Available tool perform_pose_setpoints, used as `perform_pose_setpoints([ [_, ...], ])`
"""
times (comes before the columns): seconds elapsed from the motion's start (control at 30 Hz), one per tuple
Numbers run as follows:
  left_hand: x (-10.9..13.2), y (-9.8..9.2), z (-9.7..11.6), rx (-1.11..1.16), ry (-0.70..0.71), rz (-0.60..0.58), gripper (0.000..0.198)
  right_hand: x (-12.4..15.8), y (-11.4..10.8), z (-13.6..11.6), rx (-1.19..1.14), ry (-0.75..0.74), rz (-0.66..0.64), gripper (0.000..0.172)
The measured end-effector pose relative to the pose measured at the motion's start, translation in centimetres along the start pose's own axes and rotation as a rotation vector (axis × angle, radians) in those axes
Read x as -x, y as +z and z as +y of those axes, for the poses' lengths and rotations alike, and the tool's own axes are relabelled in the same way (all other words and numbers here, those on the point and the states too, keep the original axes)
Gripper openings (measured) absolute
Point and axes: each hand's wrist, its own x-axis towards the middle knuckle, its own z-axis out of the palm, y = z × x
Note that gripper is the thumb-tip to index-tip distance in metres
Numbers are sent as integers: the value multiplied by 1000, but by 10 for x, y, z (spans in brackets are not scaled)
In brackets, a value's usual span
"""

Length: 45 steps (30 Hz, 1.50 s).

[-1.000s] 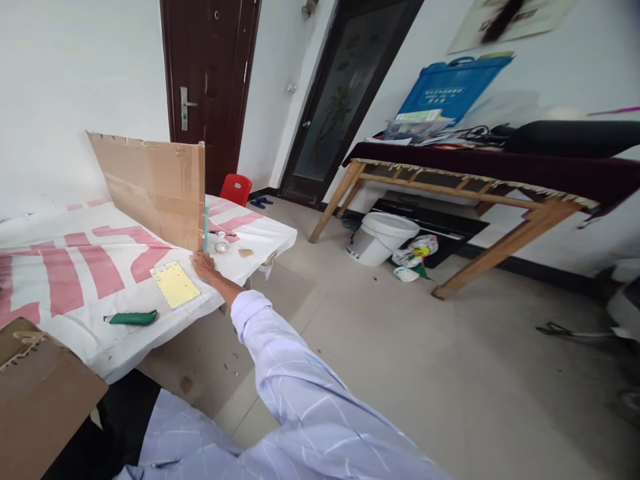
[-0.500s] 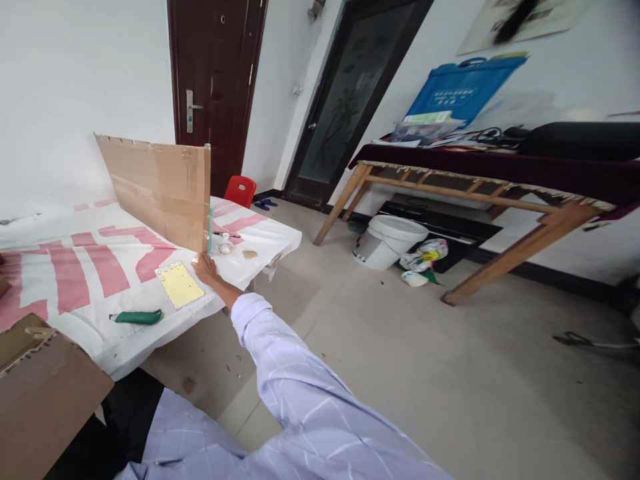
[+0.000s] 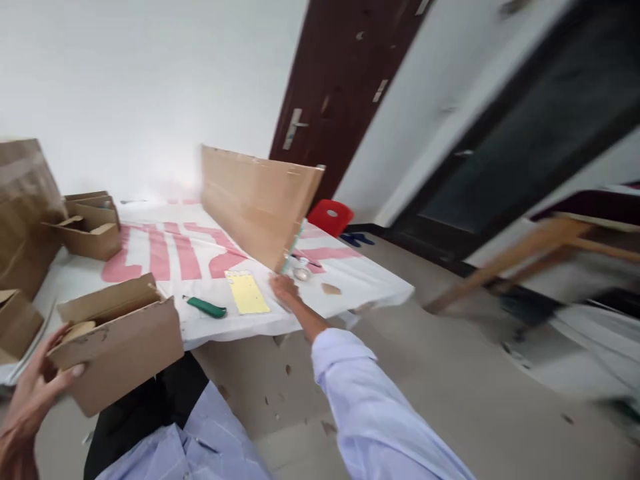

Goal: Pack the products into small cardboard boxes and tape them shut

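My left hand grips the left end of an open cardboard box, its thumb on the near wall. A round, tan piece shows inside the box beside my fingers. My right hand reaches across the table, fingers curled at the bottom near corner of a large upright cardboard panel. What those fingers hold, if anything, is hidden. Left of that hand lie a yellow card and a green utility knife. Just behind it is what looks like a clear tape roll.
Smaller cardboard boxes stand at the table's left, near a tall carton. A cardboard scrap lies near the right edge of the white-covered table. Beyond are a red chair and a wooden-legged table.
The view has swung left, bringing my left hand and more of the cardboard box into sight. My right hand stays at the panel's bottom corner.
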Motion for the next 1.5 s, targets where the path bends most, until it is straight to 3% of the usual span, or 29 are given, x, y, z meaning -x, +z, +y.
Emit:
perform_pose_setpoints([
  [0.13,-4,-1,-6,146,-16,-61,109,7,3,3,-91,73,62,48],
  [0.27,-2,-5,-7,129,32,-115,109,17,2,-3,-186,102,190,41],
  [0.37,2,-5,-10,131,74,-161,111,16,-2,-20,-260,66,283,43],
  [0.47,4,-3,-13,149,106,-192,114,9,-10,-55,-345,-43,306,47],
  [0.63,6,-2,-17,210,115,-256,119,26,-50,-152,-518,-362,225,38],
  [0.77,10,-2,-20,222,129,-286,122,78,-103,-224,-711,-926,76,28],
  [0.83,11,-1,-22,231,144,-297,123,103,-121,-245,-715,-1111,-13,26],
  [0.93,14,0,-25,240,180,-307,122,124,-133,-258,-587,-1244,-150,26],
  [1.03,15,1,-27,212,215,-308,121,124,-135,-259,-382,-1238,-243,24],
  [1.27,18,2,-21,146,248,-332,112,97,-130,-281,33,-1047,-409,11],
  [1.5,20,7,-13,87,317,-340,109,98,-114,-312,196,-1077,-454,17],
])
